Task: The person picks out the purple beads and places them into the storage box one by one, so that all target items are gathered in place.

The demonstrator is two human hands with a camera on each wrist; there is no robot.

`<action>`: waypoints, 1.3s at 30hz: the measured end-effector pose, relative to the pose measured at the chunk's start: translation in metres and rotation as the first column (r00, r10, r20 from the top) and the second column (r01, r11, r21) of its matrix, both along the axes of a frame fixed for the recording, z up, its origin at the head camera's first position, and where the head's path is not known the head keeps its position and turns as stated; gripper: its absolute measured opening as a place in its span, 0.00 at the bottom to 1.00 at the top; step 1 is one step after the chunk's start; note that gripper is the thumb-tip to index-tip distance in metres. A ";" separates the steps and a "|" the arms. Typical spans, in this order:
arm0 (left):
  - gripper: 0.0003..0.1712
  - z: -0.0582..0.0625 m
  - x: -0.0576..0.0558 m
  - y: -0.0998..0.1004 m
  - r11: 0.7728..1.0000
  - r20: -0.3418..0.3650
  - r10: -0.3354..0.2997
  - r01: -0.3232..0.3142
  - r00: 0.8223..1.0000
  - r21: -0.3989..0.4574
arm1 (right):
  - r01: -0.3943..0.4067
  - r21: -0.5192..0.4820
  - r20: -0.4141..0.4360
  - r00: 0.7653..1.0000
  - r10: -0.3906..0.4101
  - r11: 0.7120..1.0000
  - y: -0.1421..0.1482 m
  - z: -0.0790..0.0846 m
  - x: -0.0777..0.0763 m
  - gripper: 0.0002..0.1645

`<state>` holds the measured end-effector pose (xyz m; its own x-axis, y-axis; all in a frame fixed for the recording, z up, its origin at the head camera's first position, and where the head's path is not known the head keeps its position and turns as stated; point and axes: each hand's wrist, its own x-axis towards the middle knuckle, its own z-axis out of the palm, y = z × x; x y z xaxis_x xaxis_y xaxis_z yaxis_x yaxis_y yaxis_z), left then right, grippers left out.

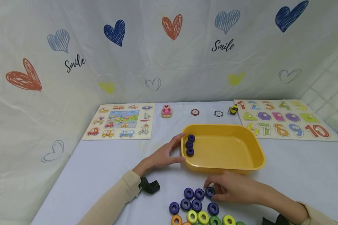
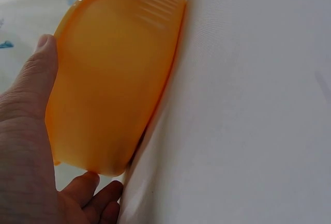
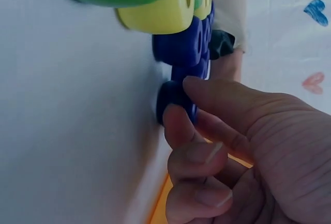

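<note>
A yellow plastic tray (image 1: 228,147) stands in the middle of the table in the head view. Three purple rings (image 1: 189,144) lie in a line inside it, along its left wall. My left hand (image 1: 164,154) touches the tray's left end, thumb and fingers spread apart. In front of the tray, my right hand (image 1: 233,187) pinches a purple ring (image 1: 210,192) between thumb and fingertips. The right wrist view shows this ring (image 3: 169,97) at the table's surface. Several more purple rings (image 1: 196,205) lie just left of and below it.
Yellow rings (image 1: 203,217), green rings (image 1: 215,220) and an orange ring (image 1: 176,220) lie at the near edge. Behind stand a vehicle puzzle board (image 1: 121,122), a number puzzle board (image 1: 287,120), a pink figure (image 1: 166,111), a bee figure (image 1: 233,109) and two chips (image 1: 195,112).
</note>
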<state>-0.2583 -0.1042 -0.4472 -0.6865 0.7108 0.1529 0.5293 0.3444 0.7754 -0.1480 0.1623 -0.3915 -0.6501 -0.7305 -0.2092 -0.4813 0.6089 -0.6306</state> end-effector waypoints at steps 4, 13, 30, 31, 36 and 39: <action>0.52 0.001 0.000 0.001 1.000 0.001 -0.005 0.005 1.000 0.004 | 0.001 -0.030 0.042 0.999 0.001 1.000 0.008 -0.003 -0.001 0.15; 0.52 0.001 0.000 0.002 1.000 -0.003 0.002 -0.002 1.000 -0.008 | -0.011 -0.138 0.156 0.987 0.033 0.990 0.031 -0.010 -0.005 0.14; 0.52 0.001 0.001 0.001 1.000 0.007 0.008 -0.008 1.000 -0.011 | 0.061 -0.242 0.438 0.897 0.053 0.968 0.052 -0.020 -0.008 0.16; 0.52 0.001 0.001 0.001 1.000 0.007 0.006 -0.006 1.000 -0.010 | 0.065 -0.238 0.436 0.899 0.047 0.969 0.052 -0.018 -0.006 0.16; 0.52 0.001 0.002 0.001 1.000 0.007 0.011 -0.011 1.000 -0.015 | 0.056 -0.207 0.405 0.914 0.033 0.977 0.050 -0.001 0.001 0.15; 0.51 0.001 0.002 0.001 1.000 0.002 0.017 -0.017 1.000 -0.017 | 0.017 -0.208 0.387 0.919 0.066 0.978 0.046 0.014 0.002 0.16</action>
<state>-0.2564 -0.1033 -0.4459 -0.6986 0.7018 0.1394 0.5217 0.3663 0.7705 -0.1459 0.2081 -0.3774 -0.5283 -0.7988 -0.2878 -0.1844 0.4388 -0.8795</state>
